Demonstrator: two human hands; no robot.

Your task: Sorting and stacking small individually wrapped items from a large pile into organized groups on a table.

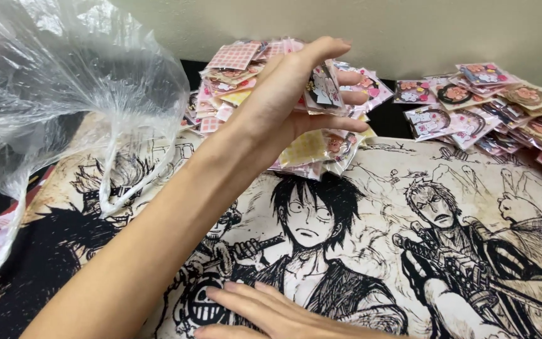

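Note:
My left hand [283, 100] is raised over the middle of the table, its arm crossing in from the lower left. Thumb and fingers pinch a small clear packet [323, 88] holding a pink-and-black sticker or charm. Right behind it stands a heap of similar packets [233, 69], pink, cream and red. My right hand [265, 311] lies flat, palm down, on the printed cartoon mat [371, 207] at the bottom edge and holds nothing.
A crumpled clear plastic bag [64, 81] fills the upper left, its handle hanging down over the mat. A second spread of packets [490, 107] lies at the back right on a black surface. A pale wall [409, 31] runs behind.

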